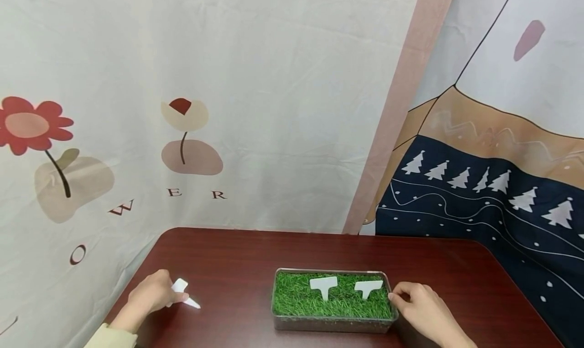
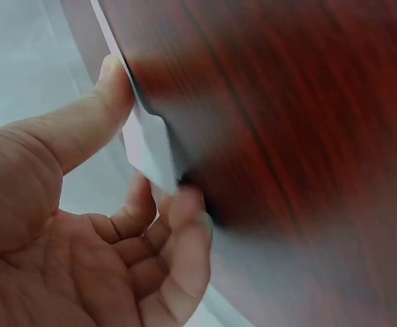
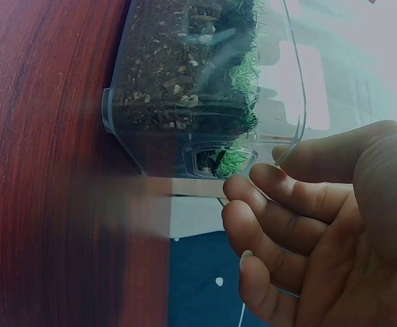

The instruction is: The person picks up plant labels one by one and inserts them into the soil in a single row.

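On the left of the table, my left hand [image 1: 152, 291] pinches a white T-shaped plant label [image 1: 180, 285]. Its pointed stem angles down toward the tabletop. In the left wrist view the thumb lies along the plant label [image 2: 150, 146], with fingertips at its lower edge. A clear plastic planter box [image 1: 333, 324] stands right of centre, filled with green grass [image 1: 296, 292]. Two more white labels, a left one [image 1: 324, 283] and a right one [image 1: 367, 287], stand upright in the grass. My right hand [image 1: 422, 307] grips the box's right rim between thumb and index finger.
Both hands and the box are over a dark red wood-grain table [image 1: 237, 287]. Behind it hangs a pale cloth [image 1: 283, 109] printed with flowers, and to the right a dark blue printed cloth [image 1: 456, 206]. Brown soil [image 3: 164, 75] shows through the box's wall.
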Tool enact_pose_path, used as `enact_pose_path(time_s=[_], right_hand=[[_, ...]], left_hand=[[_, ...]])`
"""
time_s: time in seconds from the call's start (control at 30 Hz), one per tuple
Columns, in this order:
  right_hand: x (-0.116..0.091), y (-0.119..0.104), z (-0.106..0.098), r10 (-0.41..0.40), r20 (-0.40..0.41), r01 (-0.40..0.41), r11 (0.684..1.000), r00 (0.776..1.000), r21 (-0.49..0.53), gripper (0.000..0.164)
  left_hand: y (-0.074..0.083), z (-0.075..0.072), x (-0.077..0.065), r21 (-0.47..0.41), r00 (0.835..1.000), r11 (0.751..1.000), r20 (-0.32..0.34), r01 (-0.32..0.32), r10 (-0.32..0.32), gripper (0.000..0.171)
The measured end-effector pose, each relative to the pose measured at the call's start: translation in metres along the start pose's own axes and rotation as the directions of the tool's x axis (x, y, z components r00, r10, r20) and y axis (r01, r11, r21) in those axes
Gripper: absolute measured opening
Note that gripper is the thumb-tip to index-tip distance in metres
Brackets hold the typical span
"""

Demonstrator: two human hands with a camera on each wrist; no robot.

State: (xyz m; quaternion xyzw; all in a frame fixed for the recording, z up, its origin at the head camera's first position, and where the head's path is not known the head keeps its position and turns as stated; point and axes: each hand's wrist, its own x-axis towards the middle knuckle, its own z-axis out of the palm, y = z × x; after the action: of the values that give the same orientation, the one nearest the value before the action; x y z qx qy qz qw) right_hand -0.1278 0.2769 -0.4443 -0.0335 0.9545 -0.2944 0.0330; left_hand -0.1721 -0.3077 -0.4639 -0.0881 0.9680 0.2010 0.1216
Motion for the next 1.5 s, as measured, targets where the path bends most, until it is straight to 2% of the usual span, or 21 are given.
enact_pose_path(time_s=[0.17,0.33,0.5,0.77,0.9,1.07,1.33,1.5], right_hand=[[-0.001,0.000,-0.001,0.004,0.004,-0.004,1.000,1.000,0.006,0.013],[-0.001,0.000,-0.001,0.020,-0.001,-0.020,1.000,1.000,0.008,0.014],[0.000,0.000,0.000,0.000,0.001,0.000,1.000,1.000,0.005,0.014],[0.000,0.000,0.000,-0.009,0.019,0.008,1.000,1.000,0.024,0.013],[0.000,0.000,0.000,-0.011,0.017,0.010,1.000,1.000,0.021,0.014],[0.000,0.000,0.000,0.002,0.012,-0.002,1.000,1.000,0.017,0.015],[0.000,0.001,-0.001,-0.001,0.021,0.000,1.000,1.000,0.023,0.014],[0.001,0.003,-0.001,-0.006,0.034,0.005,0.999,0.999,0.041,0.013]], left_hand=[[-0.003,0.004,0.003,-0.045,0.998,0.998,-0.044,-0.047,0.045,0.045],[-0.006,0.007,0.006,-0.085,0.989,0.991,-0.114,-0.104,0.094,0.046],[-0.007,0.005,0.004,-0.131,0.974,0.981,-0.192,-0.143,0.117,0.034],[0.004,-0.009,-0.004,-0.216,0.962,0.961,-0.249,-0.172,0.116,0.017],[0.016,-0.015,-0.010,-0.212,0.942,0.954,-0.304,-0.214,0.143,0.022],[0.034,-0.018,-0.018,-0.205,0.908,0.945,-0.386,-0.256,0.163,0.028],[0.054,-0.015,-0.029,-0.238,0.825,0.922,-0.549,-0.307,0.133,0.023],[0.069,-0.015,-0.037,-0.332,0.811,0.894,-0.582,-0.301,0.057,0.025]])
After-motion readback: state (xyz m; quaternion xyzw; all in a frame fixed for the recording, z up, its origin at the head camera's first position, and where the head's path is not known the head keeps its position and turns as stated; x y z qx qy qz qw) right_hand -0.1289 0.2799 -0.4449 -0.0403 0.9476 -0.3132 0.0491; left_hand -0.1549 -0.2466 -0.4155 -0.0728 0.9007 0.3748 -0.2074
